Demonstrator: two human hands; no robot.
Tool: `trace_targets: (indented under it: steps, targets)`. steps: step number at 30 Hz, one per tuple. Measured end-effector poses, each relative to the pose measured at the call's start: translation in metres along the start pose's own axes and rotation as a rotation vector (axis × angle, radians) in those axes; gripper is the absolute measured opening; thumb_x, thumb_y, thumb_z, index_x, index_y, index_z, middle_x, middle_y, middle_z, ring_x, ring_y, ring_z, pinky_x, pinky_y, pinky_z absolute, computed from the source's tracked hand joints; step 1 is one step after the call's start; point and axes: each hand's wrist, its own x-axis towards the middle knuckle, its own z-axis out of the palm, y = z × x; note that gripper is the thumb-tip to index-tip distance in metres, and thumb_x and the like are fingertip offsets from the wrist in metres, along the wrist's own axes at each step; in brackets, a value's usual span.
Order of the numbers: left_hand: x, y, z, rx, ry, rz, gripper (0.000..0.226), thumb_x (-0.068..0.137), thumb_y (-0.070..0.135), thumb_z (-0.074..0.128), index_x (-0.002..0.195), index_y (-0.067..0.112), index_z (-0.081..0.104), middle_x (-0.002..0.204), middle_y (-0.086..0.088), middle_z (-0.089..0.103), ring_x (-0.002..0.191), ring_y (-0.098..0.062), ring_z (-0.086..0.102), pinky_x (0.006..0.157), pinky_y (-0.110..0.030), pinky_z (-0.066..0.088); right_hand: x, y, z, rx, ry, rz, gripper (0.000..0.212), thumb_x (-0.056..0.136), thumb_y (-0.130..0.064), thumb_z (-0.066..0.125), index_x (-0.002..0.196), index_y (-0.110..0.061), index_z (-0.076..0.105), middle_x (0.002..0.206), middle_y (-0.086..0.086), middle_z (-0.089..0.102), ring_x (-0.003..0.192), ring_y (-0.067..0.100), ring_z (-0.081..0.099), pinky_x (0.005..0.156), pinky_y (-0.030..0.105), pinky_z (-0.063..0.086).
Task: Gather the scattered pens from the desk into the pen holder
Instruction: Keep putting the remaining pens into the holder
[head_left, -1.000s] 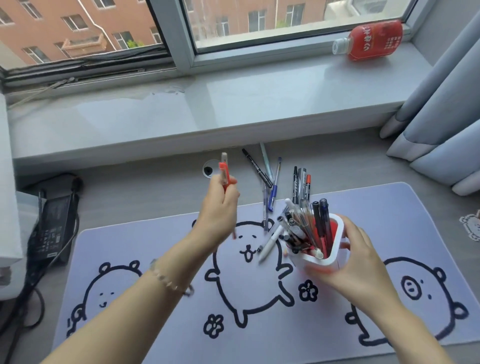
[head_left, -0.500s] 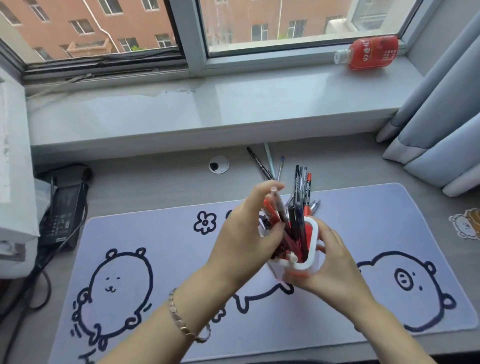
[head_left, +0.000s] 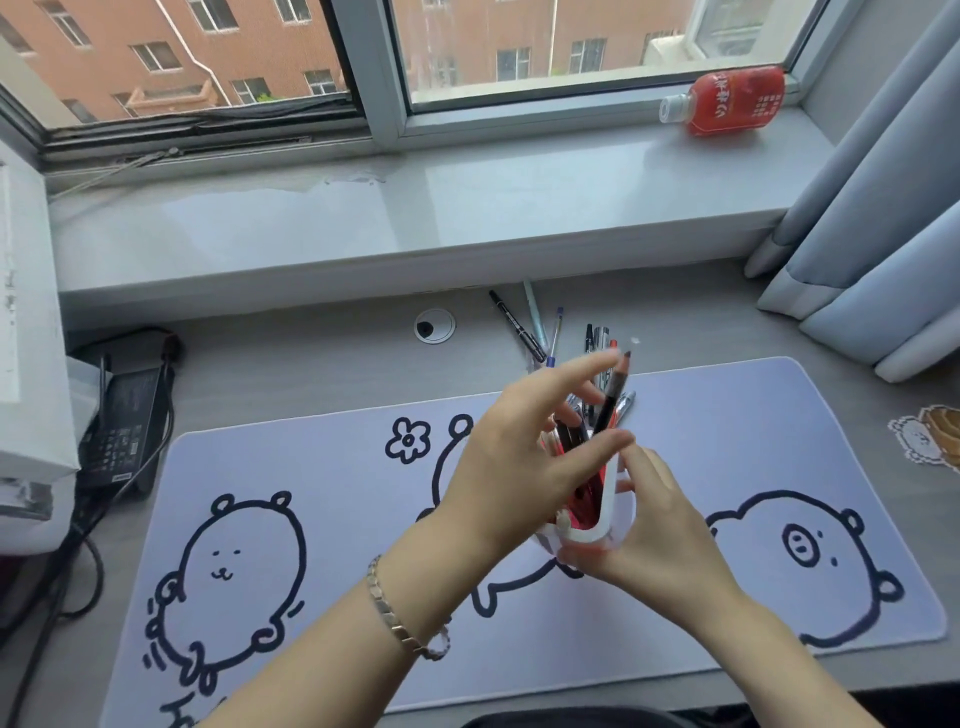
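Note:
A white pen holder (head_left: 605, 525) with a red inside is held above the mat, tilted toward me, in my right hand (head_left: 649, 530). Several pens stand in it, among them a dark pen (head_left: 613, 400) that sticks up highest. My left hand (head_left: 524, 457) is over the holder's mouth, fingers spread around the pens; whether it grips one I cannot tell. On the desk behind lie a black marker (head_left: 517, 325), a pale green pen (head_left: 535, 312), a blue pen (head_left: 555, 332) and several more pens (head_left: 597, 338), partly hidden by my fingers.
A lilac desk mat (head_left: 311, 519) with cartoon animals covers the desk. A cable hole (head_left: 435, 326) is at the back. A power adapter (head_left: 127, 431) with cables and a white box (head_left: 26, 364) sit left. A red bottle (head_left: 732, 101) lies on the windowsill; curtains (head_left: 878, 234) hang right.
My left hand carried a red pen from mid-air to the holder and now rests over its mouth. The holder has tilted more toward me.

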Motion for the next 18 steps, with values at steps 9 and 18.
trace_targets:
  steps: [9,18]
  targets:
    - [0.023,-0.004,0.001,0.077,-0.114,-0.105,0.069,0.076,0.019,0.07,0.133,0.038,0.036,0.124,0.012,0.054,0.116,-0.002,0.049,0.097,-0.018,0.035,-0.002,0.005,0.0,-0.102,-0.015,-0.054,0.098,0.051,-0.036,0.081,0.134,-0.037,0.029,0.124,-0.019,0.043,0.106,0.005,0.051,0.079,0.029,0.049]
    - [0.012,-0.012,-0.009,0.135,-0.108,0.039,0.032,0.082,0.009,0.06,0.112,0.017,0.064,0.096,0.007,0.068,0.097,-0.005,0.059,0.091,-0.017,0.045,-0.003,0.005,-0.006,0.016,0.013,-0.037,0.088,0.051,-0.032,0.083,0.123,-0.049,0.035,0.113,-0.027,0.044,0.099,-0.006,0.051,0.073,0.024,0.046]
